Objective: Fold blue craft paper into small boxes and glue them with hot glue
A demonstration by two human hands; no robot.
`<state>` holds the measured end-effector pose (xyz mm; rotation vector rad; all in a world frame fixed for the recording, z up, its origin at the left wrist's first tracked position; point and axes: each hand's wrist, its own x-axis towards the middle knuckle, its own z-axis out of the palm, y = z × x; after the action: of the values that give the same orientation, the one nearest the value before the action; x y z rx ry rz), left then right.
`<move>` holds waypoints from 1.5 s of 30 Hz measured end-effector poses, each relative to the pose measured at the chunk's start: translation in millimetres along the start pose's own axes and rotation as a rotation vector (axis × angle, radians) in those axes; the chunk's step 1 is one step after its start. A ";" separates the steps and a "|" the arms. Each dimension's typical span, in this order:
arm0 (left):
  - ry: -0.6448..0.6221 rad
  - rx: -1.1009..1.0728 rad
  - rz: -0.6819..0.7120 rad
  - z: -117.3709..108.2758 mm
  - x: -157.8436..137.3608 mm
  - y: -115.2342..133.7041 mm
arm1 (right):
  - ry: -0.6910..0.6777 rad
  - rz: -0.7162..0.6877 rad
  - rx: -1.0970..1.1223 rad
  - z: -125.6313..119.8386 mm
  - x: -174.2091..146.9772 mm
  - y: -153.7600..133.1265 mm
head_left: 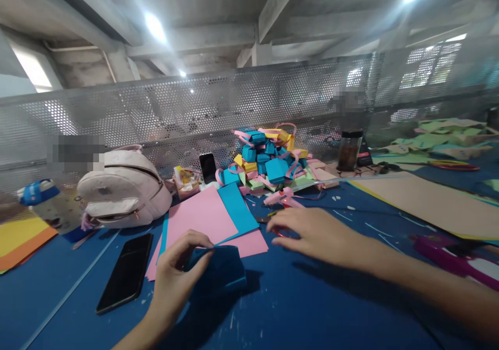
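Observation:
My left hand [181, 267] pinches the top edge of a folded blue paper box [220, 269] between thumb and fingers, just above the table. My right hand [300, 233] reaches over the handle end of a pair of scissors [264, 219]. Its thumb and fingers are apart, and a bit of red handle shows between them; contact cannot be made out. Just beyond that hand lies a pink glue gun [284, 198]. Pink paper sheets [202, 214] and blue sheets [239, 209] are stacked beyond the left hand.
Blue, yellow and pink paper boxes [268, 157] are heaped by the perforated metal screen [210, 105]. A phone [127, 272], a backpack [125, 189] and a bottle [56, 209] stand or lie leftward. At right are large sheets [429, 202], a purple-handled object [440, 251] and a jar [349, 151].

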<state>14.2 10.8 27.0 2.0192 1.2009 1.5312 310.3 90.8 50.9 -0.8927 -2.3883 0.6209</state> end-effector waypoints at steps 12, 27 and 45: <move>0.018 -0.021 0.153 0.8 -10.3 8.4 | 0.282 -0.339 0.235 64.0 37.2 -38.9; -0.083 0.039 0.161 11.8 -19.8 -4.3 | 0.375 -0.516 0.326 77.5 25.6 -21.2; -0.041 -0.018 0.082 10.9 -20.2 -2.4 | 0.378 -0.597 0.297 70.8 24.1 -31.0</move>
<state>21.8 -1.3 8.8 2.1021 1.0978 1.5243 237.8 70.0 21.7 -0.1291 -1.9984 0.4913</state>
